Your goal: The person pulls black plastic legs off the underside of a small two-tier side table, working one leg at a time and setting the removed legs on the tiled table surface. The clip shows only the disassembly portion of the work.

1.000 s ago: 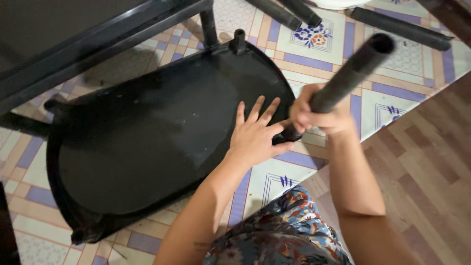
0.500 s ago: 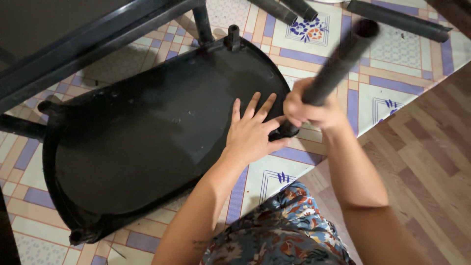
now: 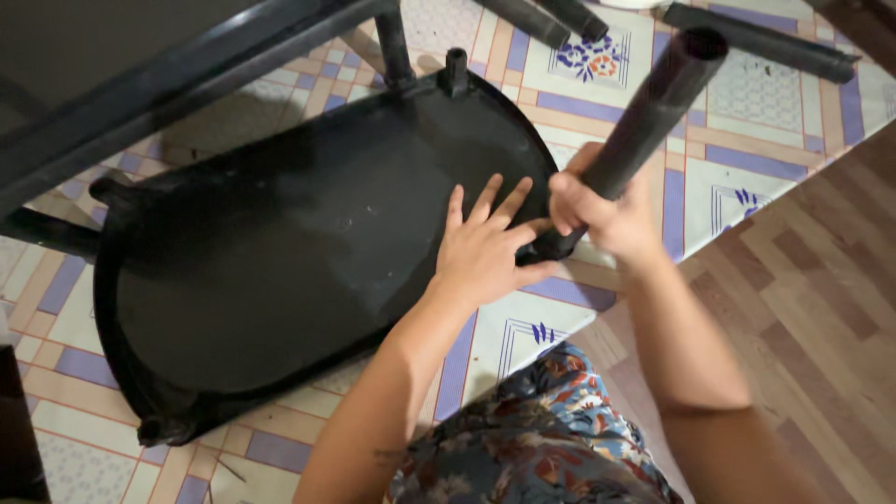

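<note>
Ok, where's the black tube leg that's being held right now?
In the head view the black tube leg stands right of centre, gripped by the right hand, its lower end at the near right edge of the black oval panel, beside the flat left hand.

A home floor: patterned vinyl mat (image 3: 597, 56) over wood-look laminate (image 3: 803, 252), loose black furniture legs (image 3: 761, 42).

The right hand (image 3: 602, 217) hides where the black tube (image 3: 649, 112) meets the seat (image 3: 280, 252).
</note>
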